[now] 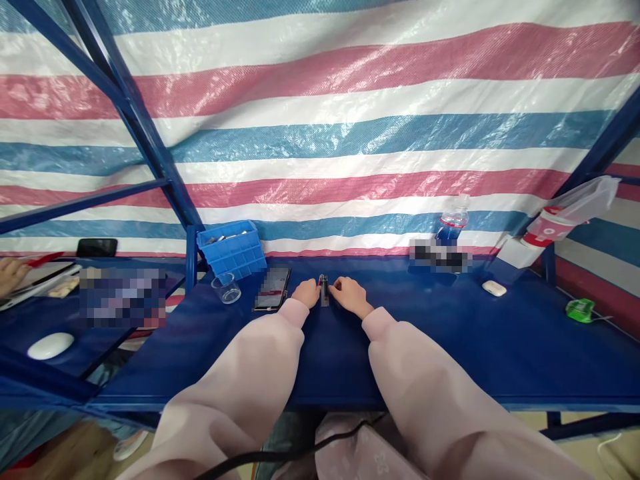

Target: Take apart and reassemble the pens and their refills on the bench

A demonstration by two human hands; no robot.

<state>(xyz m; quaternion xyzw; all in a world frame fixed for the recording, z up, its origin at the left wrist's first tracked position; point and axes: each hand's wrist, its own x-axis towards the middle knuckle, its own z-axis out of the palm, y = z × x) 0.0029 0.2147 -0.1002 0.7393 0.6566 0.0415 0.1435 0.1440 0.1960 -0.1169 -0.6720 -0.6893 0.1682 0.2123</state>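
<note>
A small upright-pointing row of dark pens (324,291), several side by side with a clear-looking lower end, lies on the blue table between my hands. My left hand (306,293) is closed at the row's left side, its fingertips pressed against it; a sliver of red shows there. On the other side, my right hand (350,295) rests on the tabletop with bent fingers, thumb and forefinger slightly apart, just short of the pens. Nothing shows in its grip. A phone (273,289) lies to the left of my left hand.
Left of the phone are a clear cup (227,289) and a tilted blue bin (233,250). On the right stand a bottle (453,223), a white earbud case (494,288), a green packet (580,310) and a red-and-white cup (547,228). Another person's hand (13,275) is at far left.
</note>
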